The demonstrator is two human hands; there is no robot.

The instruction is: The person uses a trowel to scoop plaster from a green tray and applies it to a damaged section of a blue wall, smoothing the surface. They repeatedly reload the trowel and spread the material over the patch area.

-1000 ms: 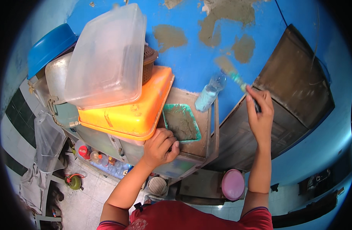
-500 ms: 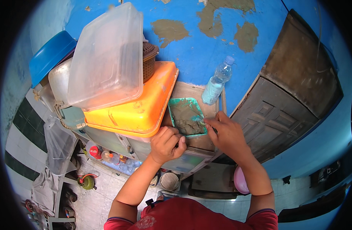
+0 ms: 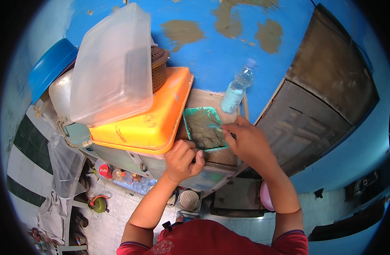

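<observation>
Wet grey mortar (image 3: 200,127) fills much of a green plastic tub (image 3: 185,121) on the cabinet top. My right hand (image 3: 249,142) pinches a small tool with a pale teal end (image 3: 215,126); that end rests in the mortar at the tub's right side. Most of its handle is hidden in my fingers. My left hand (image 3: 182,160) is closed at the cabinet's front edge, beside the tub's near left corner. What its curled fingers grip, if anything, is hidden. Behind the tub, against the wall, stands a clear plastic bottle (image 3: 237,89) with a blue cap.
Left of the tub lies an upturned orange basin (image 3: 161,123) with a clear plastic box (image 3: 112,72) leaning over it. A brown woven basket (image 3: 159,68) and a blue basin (image 3: 52,66) stand behind. Grey patches (image 3: 182,33) mark the blue wall. A wooden door (image 3: 305,125) stands right.
My right hand has shifted slightly left and up, pushing the tool's end a little further left over the mortar. My left hand stays closed by the tub. The whole view has moved slightly.
</observation>
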